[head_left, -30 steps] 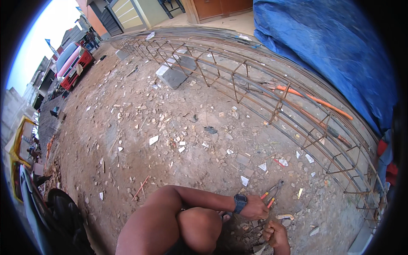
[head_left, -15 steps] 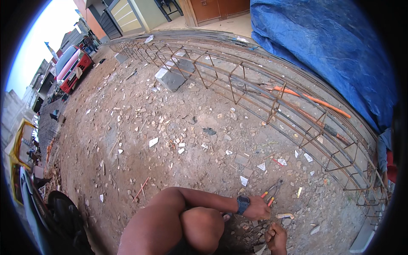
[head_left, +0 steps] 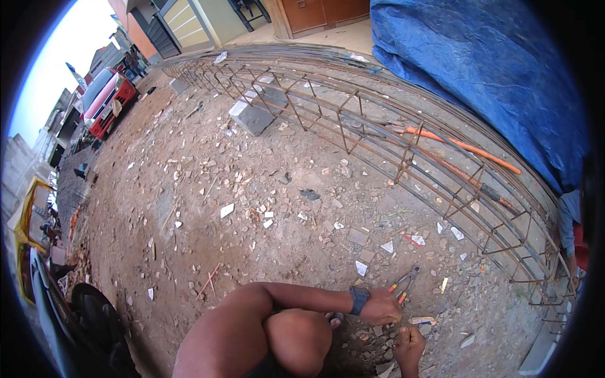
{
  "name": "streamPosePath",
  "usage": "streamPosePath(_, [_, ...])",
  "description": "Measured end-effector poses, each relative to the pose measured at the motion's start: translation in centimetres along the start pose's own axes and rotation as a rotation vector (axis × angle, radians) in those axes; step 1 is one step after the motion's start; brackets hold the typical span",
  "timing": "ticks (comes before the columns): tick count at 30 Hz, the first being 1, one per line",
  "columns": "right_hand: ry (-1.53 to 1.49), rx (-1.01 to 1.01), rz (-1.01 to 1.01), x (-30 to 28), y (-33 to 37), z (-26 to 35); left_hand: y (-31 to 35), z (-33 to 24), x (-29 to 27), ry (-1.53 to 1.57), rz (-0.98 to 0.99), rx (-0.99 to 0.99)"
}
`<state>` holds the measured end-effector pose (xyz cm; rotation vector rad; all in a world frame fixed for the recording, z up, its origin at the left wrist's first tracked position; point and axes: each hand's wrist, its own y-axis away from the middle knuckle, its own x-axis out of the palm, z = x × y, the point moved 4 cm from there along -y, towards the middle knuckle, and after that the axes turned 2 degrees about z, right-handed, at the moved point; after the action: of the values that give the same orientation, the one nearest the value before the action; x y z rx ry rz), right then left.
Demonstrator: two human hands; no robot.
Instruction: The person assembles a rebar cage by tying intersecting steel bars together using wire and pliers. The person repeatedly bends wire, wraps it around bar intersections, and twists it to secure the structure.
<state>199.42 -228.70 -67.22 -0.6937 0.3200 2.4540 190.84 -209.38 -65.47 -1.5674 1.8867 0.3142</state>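
1. Pliers point(head_left: 410, 278) lie on the stony brown ground point(head_left: 271, 255) just past the left hand point(head_left: 380, 307), head pointing away from the person.
2. Their two slim handles are bright orange-red with yellow patches, splayed in a narrow V; the metal head is short and dull dark grey, its exact tip shape too small to make out.
3. The left hand, a dark watch point(head_left: 359, 300) on its wrist, has its fingers bent inward and its back showing. One handle ends right beside it; whether they touch, I cannot tell.
4. The right hand point(head_left: 409, 345) rises from the lower edge with its fingers curled in. I cannot tell whether either hand pinches something thin. The two hands are near each other, with a small gap between them.
5. Around the pliers are scattered stone chips, a white tile shard point(head_left: 361, 268) to the left and a small yellowish strip point(head_left: 444, 285) to the right; a rusty rebar cage point(head_left: 408, 161) runs beyond.
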Motion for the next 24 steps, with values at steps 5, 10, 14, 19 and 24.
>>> streamPosePath(5, [-0.878, 0.79, 0.274, 1.5, 1.0, -1.5, 0.1, 0.1, 1.1, -0.201, 0.086, -0.007])
streamPosePath(10, [-0.831, 0.906, 0.537, 1.2, 1.9, -3.4, 0.4, 0.0, 2.9, -0.212, 0.146, 0.053])
streamPosePath(14, [-0.703, 0.938, 0.746, 2.5, 3.0, -5.7, 1.4, 0.3, 5.3, -0.194, 0.315, 0.034])
streamPosePath(19, [-0.24, 0.316, 0.481, 2.5, 1.5, -3.5, 1.8, 1.0, 6.0, -0.196, 0.297, 0.008])
streamPosePath(24, [0.174, 0.088, 0.303, 3.0, -0.3, 0.3, 2.2, 2.0, 5.6, -0.193, 0.249, -0.087])
